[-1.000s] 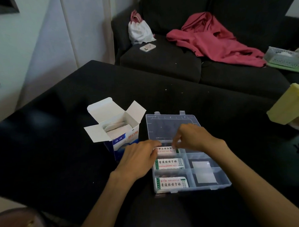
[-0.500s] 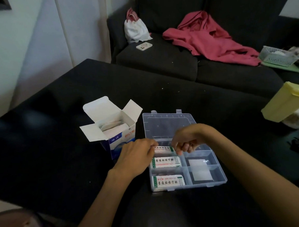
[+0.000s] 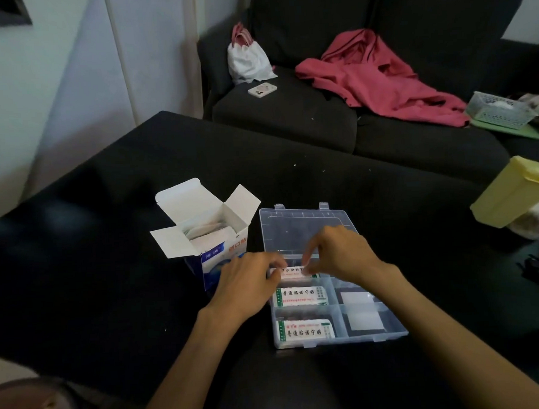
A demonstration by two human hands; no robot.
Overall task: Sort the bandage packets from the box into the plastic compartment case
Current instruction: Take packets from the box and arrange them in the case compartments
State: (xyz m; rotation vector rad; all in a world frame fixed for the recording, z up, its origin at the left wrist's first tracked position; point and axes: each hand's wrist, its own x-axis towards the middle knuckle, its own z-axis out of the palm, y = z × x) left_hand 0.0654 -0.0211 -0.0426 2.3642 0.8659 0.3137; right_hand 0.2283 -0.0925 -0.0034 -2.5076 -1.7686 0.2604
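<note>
Clear plastic compartment case (image 3: 306,224) seen lower centre, lid laid flat behind. White bandage packet with green and red print (image 3: 291,273) pinched at both ends, by left hand (image 3: 247,282) and right hand (image 3: 338,257), above case's upper-left compartment; likely kept level so it seats flat. Two like packets lodged in compartments below. Open white-and-blue cardboard box (image 3: 208,238) stood just left of case, more packets visible inside, presumably for short reach.
</note>
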